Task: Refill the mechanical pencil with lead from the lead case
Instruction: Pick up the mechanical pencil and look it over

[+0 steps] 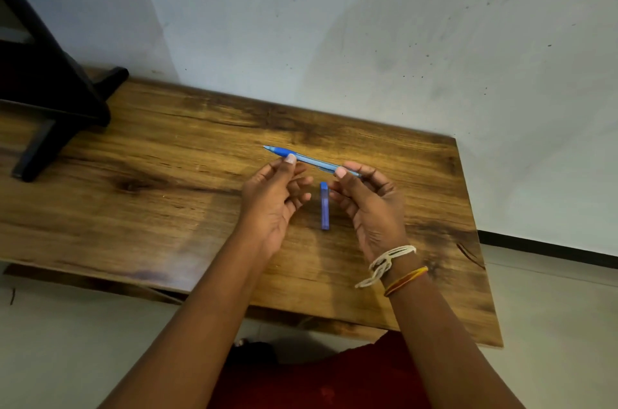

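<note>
A blue mechanical pencil [311, 160] is held level above the wooden table [167, 181], its tip pointing left and away. My left hand [274, 197] pinches it near the blue grip between thumb and fingers. My right hand [371, 204] pinches the rear end, hiding the cap. A slim blue lead case [324, 206] lies flat on the table between my two hands, lengthwise toward me, touched by neither.
A black stand [50, 100] with angled legs occupies the table's far left. A grey scuffed wall [368, 23] runs right behind the table. The table's right edge [478, 241] is close to my right wrist, with floor beyond.
</note>
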A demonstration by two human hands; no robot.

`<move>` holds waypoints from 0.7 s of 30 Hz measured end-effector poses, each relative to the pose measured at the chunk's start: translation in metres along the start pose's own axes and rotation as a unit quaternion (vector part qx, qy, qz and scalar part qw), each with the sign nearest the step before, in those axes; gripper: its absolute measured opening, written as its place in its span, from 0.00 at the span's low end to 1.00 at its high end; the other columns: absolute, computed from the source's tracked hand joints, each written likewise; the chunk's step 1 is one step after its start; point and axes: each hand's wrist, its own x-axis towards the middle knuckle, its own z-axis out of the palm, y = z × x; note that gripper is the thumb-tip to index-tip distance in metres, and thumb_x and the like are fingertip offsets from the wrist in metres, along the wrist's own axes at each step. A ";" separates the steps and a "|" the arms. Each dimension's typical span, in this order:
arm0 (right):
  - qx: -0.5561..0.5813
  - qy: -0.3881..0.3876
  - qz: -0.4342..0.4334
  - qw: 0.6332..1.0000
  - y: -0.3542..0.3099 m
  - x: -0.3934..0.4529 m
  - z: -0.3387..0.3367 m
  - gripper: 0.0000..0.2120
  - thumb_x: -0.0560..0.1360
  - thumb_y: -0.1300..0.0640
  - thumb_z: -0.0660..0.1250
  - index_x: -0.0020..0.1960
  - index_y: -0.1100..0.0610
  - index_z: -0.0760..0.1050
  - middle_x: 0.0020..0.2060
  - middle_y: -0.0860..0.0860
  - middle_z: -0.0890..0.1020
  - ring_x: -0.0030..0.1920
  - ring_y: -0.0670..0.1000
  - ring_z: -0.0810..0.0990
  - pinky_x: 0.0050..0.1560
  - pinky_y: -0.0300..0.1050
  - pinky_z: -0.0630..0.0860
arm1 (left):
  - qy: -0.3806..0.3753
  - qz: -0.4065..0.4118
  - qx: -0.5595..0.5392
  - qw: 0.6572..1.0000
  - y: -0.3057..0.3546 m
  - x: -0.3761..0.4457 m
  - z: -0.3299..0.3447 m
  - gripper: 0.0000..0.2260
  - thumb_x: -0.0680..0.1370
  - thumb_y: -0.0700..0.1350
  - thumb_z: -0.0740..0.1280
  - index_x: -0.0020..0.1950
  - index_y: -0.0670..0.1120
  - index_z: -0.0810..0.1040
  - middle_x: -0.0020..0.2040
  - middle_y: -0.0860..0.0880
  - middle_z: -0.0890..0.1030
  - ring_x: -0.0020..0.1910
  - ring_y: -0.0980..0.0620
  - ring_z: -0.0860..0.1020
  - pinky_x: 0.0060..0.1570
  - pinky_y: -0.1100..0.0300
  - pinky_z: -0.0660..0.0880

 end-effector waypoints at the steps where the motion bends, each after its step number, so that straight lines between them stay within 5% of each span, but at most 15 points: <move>1: -0.004 0.000 -0.003 1.000 0.000 0.001 -0.001 0.06 0.72 0.68 0.70 0.47 0.61 0.80 0.36 0.54 0.84 0.34 0.49 0.83 0.36 0.39 0.81 | -0.001 0.001 -0.008 1.000 0.001 0.001 -0.001 0.03 0.78 0.43 0.66 0.45 0.46 0.79 0.38 0.50 0.85 0.35 0.56 0.82 0.32 0.63 0.78; 7: -0.111 -0.009 -0.061 0.992 0.005 -0.001 0.002 0.09 0.72 0.71 0.68 0.48 0.59 0.81 0.43 0.57 0.85 0.38 0.47 0.85 0.38 0.38 0.81 | -0.024 -0.027 -0.058 0.998 -0.002 0.002 0.002 0.09 0.78 0.43 0.65 0.56 0.41 0.77 0.50 0.42 0.83 0.45 0.49 0.84 0.48 0.57 0.81; 11: -0.162 -0.011 -0.097 0.982 0.006 -0.002 0.003 0.10 0.72 0.68 0.70 0.46 0.55 0.81 0.40 0.52 0.86 0.41 0.49 0.86 0.38 0.38 0.81 | -0.034 -0.038 -0.064 0.997 -0.005 0.002 0.004 0.13 0.78 0.42 0.65 0.59 0.36 0.76 0.53 0.40 0.82 0.47 0.48 0.83 0.48 0.57 0.81; 21: -0.233 -0.040 -0.139 0.962 0.008 0.000 -0.003 0.10 0.76 0.68 0.65 0.45 0.54 0.75 0.41 0.54 0.85 0.41 0.47 0.86 0.37 0.38 0.82 | 0.010 -0.047 -0.104 0.993 -0.004 0.009 0.001 0.07 0.79 0.43 0.64 0.48 0.41 0.77 0.42 0.44 0.84 0.38 0.52 0.85 0.43 0.60 0.82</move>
